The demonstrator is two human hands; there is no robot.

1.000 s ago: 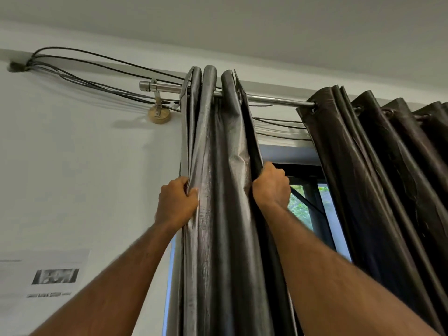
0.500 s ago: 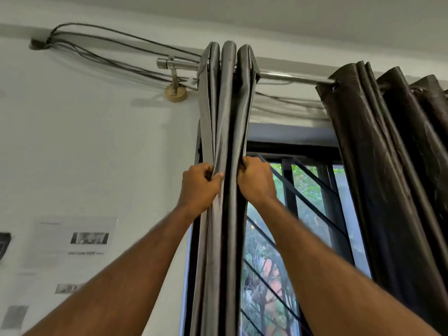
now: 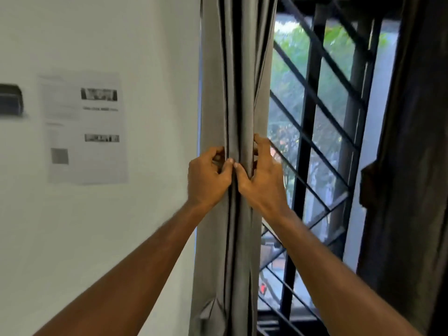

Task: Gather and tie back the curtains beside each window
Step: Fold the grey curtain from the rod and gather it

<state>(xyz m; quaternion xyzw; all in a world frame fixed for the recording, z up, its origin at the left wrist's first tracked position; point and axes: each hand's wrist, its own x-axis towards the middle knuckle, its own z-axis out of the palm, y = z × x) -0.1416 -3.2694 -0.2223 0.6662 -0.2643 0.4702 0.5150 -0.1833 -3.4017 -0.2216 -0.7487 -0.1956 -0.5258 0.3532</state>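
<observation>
The grey left curtain [image 3: 238, 76] hangs bunched into narrow vertical folds at the window's left edge. My left hand [image 3: 208, 179] clasps the folds from the left and my right hand [image 3: 263, 179] from the right, thumbs almost touching in front of the fabric. Together the two hands squeeze the bundle at mid height. A second, darker curtain [image 3: 412, 166] hangs at the right side of the window, untouched. No tie-back is visible.
A window with a black diagonal metal grille [image 3: 315, 146] is open to view between the curtains, green trees outside. On the white wall to the left hang a printed paper sheet [image 3: 84, 128] and a dark box [image 3: 11, 100] at the frame's edge.
Both hands slid down the left curtain from near the rod to mid height and closed together, squeezing the folds tighter. The view dropped, so the rod and cables are out of frame.
</observation>
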